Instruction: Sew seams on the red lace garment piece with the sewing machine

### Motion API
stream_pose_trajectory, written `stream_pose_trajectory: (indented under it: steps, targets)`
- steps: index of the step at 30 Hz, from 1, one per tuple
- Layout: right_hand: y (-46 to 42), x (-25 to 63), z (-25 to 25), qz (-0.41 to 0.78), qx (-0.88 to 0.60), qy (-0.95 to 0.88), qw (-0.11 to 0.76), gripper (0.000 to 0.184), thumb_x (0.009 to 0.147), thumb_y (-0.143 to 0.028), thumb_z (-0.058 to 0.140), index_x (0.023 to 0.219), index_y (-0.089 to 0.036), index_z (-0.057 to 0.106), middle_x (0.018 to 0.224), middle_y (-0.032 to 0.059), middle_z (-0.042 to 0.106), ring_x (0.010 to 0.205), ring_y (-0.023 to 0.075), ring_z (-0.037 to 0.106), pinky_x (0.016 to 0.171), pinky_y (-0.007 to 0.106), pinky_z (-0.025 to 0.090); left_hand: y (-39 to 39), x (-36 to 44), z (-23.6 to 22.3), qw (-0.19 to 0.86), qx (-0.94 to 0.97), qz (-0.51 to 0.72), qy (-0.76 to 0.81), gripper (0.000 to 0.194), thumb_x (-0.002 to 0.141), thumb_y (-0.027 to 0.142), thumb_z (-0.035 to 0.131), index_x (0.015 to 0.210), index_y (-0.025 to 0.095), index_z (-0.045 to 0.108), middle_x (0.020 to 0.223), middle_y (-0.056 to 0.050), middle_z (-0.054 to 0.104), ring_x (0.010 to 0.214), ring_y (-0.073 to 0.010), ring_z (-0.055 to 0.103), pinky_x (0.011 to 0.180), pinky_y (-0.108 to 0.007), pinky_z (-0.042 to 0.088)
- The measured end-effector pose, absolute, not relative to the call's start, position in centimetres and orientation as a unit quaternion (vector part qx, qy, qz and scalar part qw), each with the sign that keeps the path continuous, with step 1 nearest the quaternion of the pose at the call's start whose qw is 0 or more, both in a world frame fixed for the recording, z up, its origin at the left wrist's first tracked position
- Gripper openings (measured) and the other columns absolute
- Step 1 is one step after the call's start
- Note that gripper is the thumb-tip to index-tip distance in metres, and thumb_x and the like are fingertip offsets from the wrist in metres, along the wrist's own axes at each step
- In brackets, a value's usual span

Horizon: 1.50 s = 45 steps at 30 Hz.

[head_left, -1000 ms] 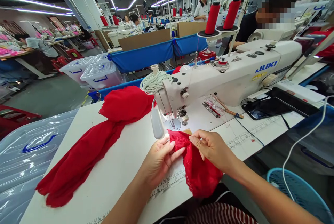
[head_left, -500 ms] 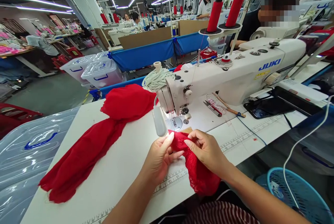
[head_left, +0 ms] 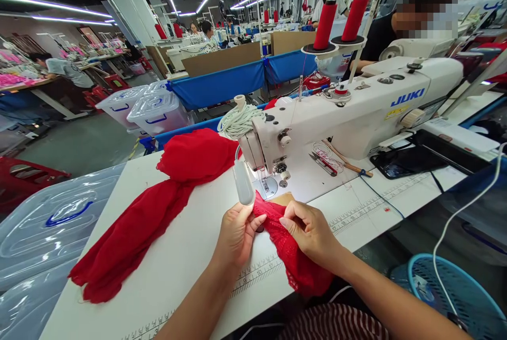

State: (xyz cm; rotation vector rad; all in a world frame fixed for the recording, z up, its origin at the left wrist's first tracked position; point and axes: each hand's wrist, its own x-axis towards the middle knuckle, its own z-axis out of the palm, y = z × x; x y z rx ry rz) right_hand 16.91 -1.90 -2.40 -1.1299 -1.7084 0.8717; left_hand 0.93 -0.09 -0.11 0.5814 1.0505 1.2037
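Between my hands is a red lace fabric piece point(head_left: 291, 253), its lower part hanging over the table's front edge. My left hand point(head_left: 237, 232) pinches its left end between thumb and fingers, just under the lamp point(head_left: 244, 184). On the right, my right hand point(head_left: 307, 229) is closed on the upper edge of the same piece. The fabric lies in front of the sewing machine point(head_left: 340, 113), apart from its needle and presser foot point(head_left: 264, 184). A larger bundle of red fabric point(head_left: 146, 224) lies on the table to the left.
Thread snips point(head_left: 322, 164), a wooden-handled tool point(head_left: 348, 163) and a phone point(head_left: 407, 160) lie right of the needle. Red thread cones point(head_left: 325, 26) stand behind the machine. A blue basket point(head_left: 455, 287) is at lower right, clear plastic boxes point(head_left: 51, 224) at left. Co-workers sit beyond.
My left fingers have closed in on the fabric end, and the lace strip is drawn straighter between my hands. My right hand has shifted slightly left and down along it.
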Motion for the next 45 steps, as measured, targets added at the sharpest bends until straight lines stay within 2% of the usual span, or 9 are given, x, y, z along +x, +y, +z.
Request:
stream_pose_trajectory:
  steps: [3, 10, 16, 22, 26, 29, 32, 36, 45]
  targets:
    - [-1.8, 16.7, -2.5, 0.361, -0.450, -0.683, 0.449, 0.022, 0.087, -0.027, 0.049, 0.066, -0.021, 0.045, 0.064, -0.0023, 0.051, 0.057, 0.0115, 0.045, 0.055, 0.024, 0.036, 0.2, 0.7, -0.3, 0.667, 0.255, 0.526, 0.462, 0.025, 0.061, 0.025, 0.080, 0.061, 0.013, 0.058, 0.059, 0.004, 0.053, 0.055, -0.0062, 0.051, 0.055, -0.016, 0.052]
    - [-1.1, 16.3, -2.6, 0.360, -0.476, -0.649, 0.472, 0.019, 0.084, -0.025, 0.053, 0.066, -0.020, 0.048, 0.061, -0.0039, 0.050, 0.054, 0.0099, 0.043, 0.052, 0.022, 0.035, 0.4, 0.6, -0.2, 0.713, 0.278, 0.461, 0.450, 0.023, 0.071, 0.031, 0.075, 0.079, 0.012, 0.066, 0.076, -0.005, 0.065, 0.072, -0.0121, 0.062, 0.068, -0.022, 0.056]
    - [-1.7, 15.6, -2.5, 0.327, -0.441, -0.712, 0.437, 0.023, 0.086, -0.023, 0.051, 0.065, -0.020, 0.044, 0.058, -0.0042, 0.048, 0.052, 0.0095, 0.042, 0.050, 0.022, 0.032, 0.7, 0.2, -0.7, 0.680, 0.294, 0.504, 0.445, 0.025, 0.071, 0.029, 0.074, 0.060, 0.013, 0.059, 0.052, 0.003, 0.053, 0.045, -0.0050, 0.047, 0.045, -0.014, 0.046]
    - [-0.8, 15.2, -1.3, 0.293, -0.469, -0.695, 0.460, 0.016, 0.086, -0.024, 0.052, 0.071, -0.021, 0.051, 0.068, -0.0011, 0.058, 0.061, 0.0124, 0.050, 0.057, 0.025, 0.040, 0.0, -0.1, 0.0, 0.754, 0.296, 0.398, 0.430, 0.019, 0.077, 0.031, 0.070, 0.081, 0.013, 0.065, 0.068, -0.003, 0.062, 0.055, -0.0115, 0.059, 0.043, -0.018, 0.051]
    - [-1.2, 17.9, -1.1, 0.292, -0.501, -0.724, 0.374, 0.017, 0.090, -0.035, 0.049, 0.097, -0.021, 0.056, 0.097, 0.0043, 0.062, 0.074, 0.0146, 0.058, 0.060, 0.026, 0.045, 0.9, -0.8, 0.4, 0.723, 0.232, 0.448, 0.472, 0.007, 0.081, 0.015, 0.060, 0.076, 0.013, 0.062, 0.067, -0.003, 0.061, 0.058, -0.0127, 0.061, 0.053, -0.025, 0.058]
    - [-2.5, 20.1, -1.7, 0.165, -0.595, -0.744, 0.254, 0.027, 0.084, -0.046, 0.058, 0.088, -0.020, 0.058, 0.095, 0.0062, 0.060, 0.078, 0.0200, 0.059, 0.060, 0.030, 0.044, 1.9, -1.2, 0.5, 0.690, 0.201, 0.513, 0.470, 0.010, 0.082, 0.009, 0.055, 0.075, 0.014, 0.060, 0.071, -0.001, 0.063, 0.061, -0.0115, 0.062, 0.055, -0.023, 0.057]
    - [-3.7, 20.5, -2.3, 0.105, -0.603, -0.770, 0.178, 0.028, 0.073, -0.042, 0.073, 0.079, -0.019, 0.058, 0.088, 0.0049, 0.059, 0.079, 0.0225, 0.058, 0.066, 0.034, 0.044, 2.1, -1.2, 0.6, 0.692, 0.209, 0.529, 0.445, 0.008, 0.079, 0.007, 0.058, 0.079, 0.014, 0.062, 0.076, -0.003, 0.066, 0.067, -0.0117, 0.063, 0.058, -0.019, 0.056]
    - [-3.8, 19.1, -2.6, 0.100, -0.603, -0.775, 0.161, 0.011, 0.079, -0.026, 0.069, 0.081, -0.020, 0.060, 0.089, 0.0028, 0.061, 0.079, 0.0200, 0.059, 0.067, 0.032, 0.042, 1.7, -1.1, 0.5, 0.702, 0.240, 0.516, 0.429, 0.008, 0.075, 0.006, 0.064, 0.081, 0.011, 0.064, 0.082, -0.010, 0.070, 0.078, -0.0181, 0.067, 0.072, -0.026, 0.058]
    - [-2.1, 16.7, -2.4, 0.063, -0.675, -0.719, 0.155, 0.010, 0.086, -0.027, 0.060, 0.085, -0.017, 0.060, 0.093, 0.0076, 0.062, 0.086, 0.0240, 0.061, 0.070, 0.035, 0.042, 2.4, -2.5, 0.1, 0.712, 0.252, 0.509, 0.413, 0.017, 0.078, 0.005, 0.059, 0.091, 0.013, 0.066, 0.094, -0.012, 0.072, 0.094, -0.0229, 0.067, 0.087, -0.036, 0.055]
